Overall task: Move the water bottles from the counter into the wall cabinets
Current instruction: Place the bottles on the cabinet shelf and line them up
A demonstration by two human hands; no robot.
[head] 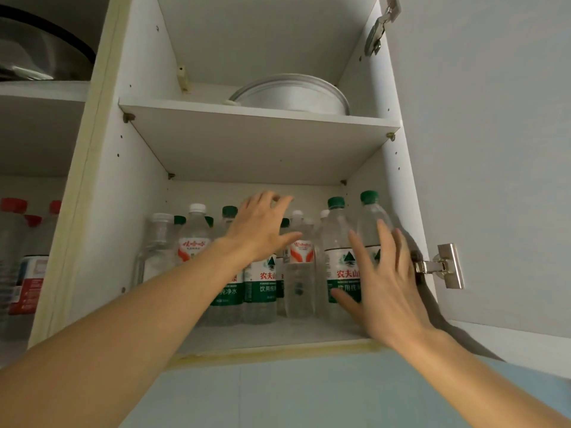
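Several clear water bottles stand on the lower shelf (pixel 278 333) of the open wall cabinet, some with green caps and green labels, some with white caps and orange labels. My left hand (pixel 262 225) reaches in over the middle bottles with fingers spread and loosely bent, holding nothing. My right hand (pixel 381 274) is raised with straight, spread fingers in front of two green-capped bottles at the right: one (pixel 338 242) beside my palm, the other (pixel 372 217) by the cabinet's right wall. Whether the fingers touch them is unclear.
A white round pan (pixel 293 97) sits on the upper shelf. The cabinet door (pixel 494 149) hangs open at the right on metal hinges (pixel 445 267). The neighbouring cabinet at left holds red-capped bottles (pixel 27 257) and a dark pan (pixel 40 47) above. Blue wall tiles lie below.
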